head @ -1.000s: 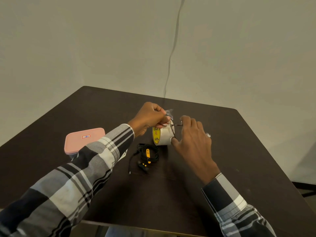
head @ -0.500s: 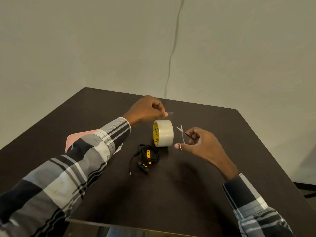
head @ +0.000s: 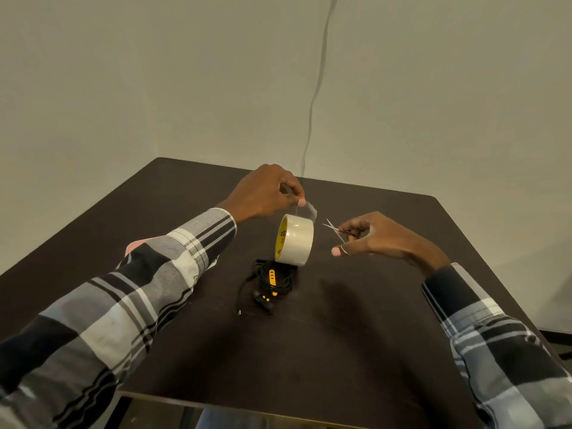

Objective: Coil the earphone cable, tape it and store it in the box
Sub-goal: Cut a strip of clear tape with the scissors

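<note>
1. Since half a second earlier, the cut strip of tape (head: 309, 211) has separated from the roll of tape (head: 294, 239); one second earlier both hands were bunched at the roll with the scissors at the tape. The strip now hangs clear above the roll's top edge, pinched at one end.
2. Judged meaning: the cutting step appears finished, so the piece is ready to be carried to the coil; taping and boxing are not yet done.
3. Earphone cable (head: 274, 278): black, wound into a loose coil, lying on the table (head: 356, 335) just in front of the roll, on the person's side, touching or nearly touching its base. An orange inline control crosses the coil; the earbuds and one loose end trail from it toward the person. No tape is seen on it.
4. Roll of tape: stands on edge, yellow core facing left, unheld.
5. Left hand (head: 263, 193): above and left of the roll, thumb and forefinger closed on the strip, other fingers curled.
6. Right hand (head: 371, 236): to the right of the roll and apart from it, fingers through the handles of small scissors (head: 332, 227), whose blades stand slightly parted and point toward the roll.
7. Box (head: 136, 244): only a pink corner shows behind the left sleeve, well left of the roll; whether the lid is on cannot be told.
</note>
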A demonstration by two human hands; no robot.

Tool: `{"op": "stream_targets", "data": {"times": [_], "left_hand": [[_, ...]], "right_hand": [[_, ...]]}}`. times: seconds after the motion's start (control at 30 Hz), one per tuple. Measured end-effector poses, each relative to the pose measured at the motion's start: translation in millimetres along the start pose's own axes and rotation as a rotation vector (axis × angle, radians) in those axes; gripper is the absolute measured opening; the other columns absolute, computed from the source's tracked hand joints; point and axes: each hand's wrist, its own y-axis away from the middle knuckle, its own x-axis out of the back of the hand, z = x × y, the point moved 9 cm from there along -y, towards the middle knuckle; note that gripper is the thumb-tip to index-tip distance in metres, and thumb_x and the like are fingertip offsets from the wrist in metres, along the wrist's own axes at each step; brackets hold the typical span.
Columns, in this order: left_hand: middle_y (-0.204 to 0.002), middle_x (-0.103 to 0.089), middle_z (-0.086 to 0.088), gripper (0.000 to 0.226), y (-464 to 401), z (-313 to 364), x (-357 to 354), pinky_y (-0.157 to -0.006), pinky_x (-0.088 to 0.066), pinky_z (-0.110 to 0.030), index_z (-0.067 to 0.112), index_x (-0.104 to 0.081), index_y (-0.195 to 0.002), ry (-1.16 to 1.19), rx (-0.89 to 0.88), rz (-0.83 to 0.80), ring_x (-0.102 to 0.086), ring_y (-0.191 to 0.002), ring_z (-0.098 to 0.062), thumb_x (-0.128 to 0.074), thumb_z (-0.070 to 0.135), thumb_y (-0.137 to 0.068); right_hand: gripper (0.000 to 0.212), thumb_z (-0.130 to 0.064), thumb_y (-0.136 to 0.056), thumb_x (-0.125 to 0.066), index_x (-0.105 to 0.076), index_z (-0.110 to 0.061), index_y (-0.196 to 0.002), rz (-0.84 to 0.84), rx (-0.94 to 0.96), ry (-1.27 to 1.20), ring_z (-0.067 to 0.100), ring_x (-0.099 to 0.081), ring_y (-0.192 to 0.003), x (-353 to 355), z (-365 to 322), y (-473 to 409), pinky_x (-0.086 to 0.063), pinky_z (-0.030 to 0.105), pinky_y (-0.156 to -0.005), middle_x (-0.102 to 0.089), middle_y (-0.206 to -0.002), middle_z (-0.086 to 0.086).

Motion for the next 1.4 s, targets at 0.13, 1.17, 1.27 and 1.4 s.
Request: {"op": "stream_targets", "data": {"times": [0.13, 1.17, 1.27, 1.4], "left_hand": [[-0.088, -0.072, 0.009, 0.017, 1, -1, 2, -0.079, -0.053, -0.028, 0.022, -0.078, -0.089, -0.009, 0.007, 0.033, -0.065, -0.082, -0.006, -0.076, 0.037, -0.083], [-0.086, -0.077, -0.002, 0.021, 7, 0, -16, -0.088, -0.045, -0.012, -0.003, -0.071, -0.078, 0.421, -0.020, -0.071, -0.070, -0.095, -0.008, -0.082, 0.015, -0.078], [-0.085, -0.077, -0.001, 0.021, 6, 1, -17, -0.088, -0.043, -0.013, -0.004, -0.071, -0.078, 0.419, -0.026, -0.082, -0.069, -0.095, -0.008, -0.082, 0.015, -0.078], [-0.085, -0.077, 0.000, 0.021, 6, 2, -19, -0.089, -0.041, -0.015, -0.003, -0.071, -0.078, 0.417, -0.029, -0.086, -0.069, -0.096, -0.009, -0.082, 0.015, -0.078]], "right_hand": [[0.032, -0.032, -0.077, -0.084, -0.074, -0.020, -0.105, -0.038, 0.029, -0.026, 0.020, -0.050, -0.069, -2, -7, -2, -0.043, 0.034, -0.069, -0.059, -0.076, 0.008], [0.028, -0.033, -0.069, -0.087, -0.078, -0.035, -0.096, -0.183, 0.133, 0.006, 0.041, -0.061, -0.090, 0, -27, -7, -0.047, 0.063, -0.094, -0.060, -0.077, 0.003], [0.026, -0.028, -0.072, -0.087, -0.078, -0.035, -0.095, -0.181, 0.129, 0.007, 0.040, -0.062, -0.092, 4, -28, -8, -0.050, 0.055, -0.092, -0.061, -0.078, 0.003], [0.037, -0.030, -0.069, -0.087, -0.076, -0.028, -0.104, -0.179, 0.117, 0.003, 0.023, -0.058, -0.081, 7, -28, -8, -0.046, 0.041, -0.081, -0.060, -0.076, 0.001]]}}
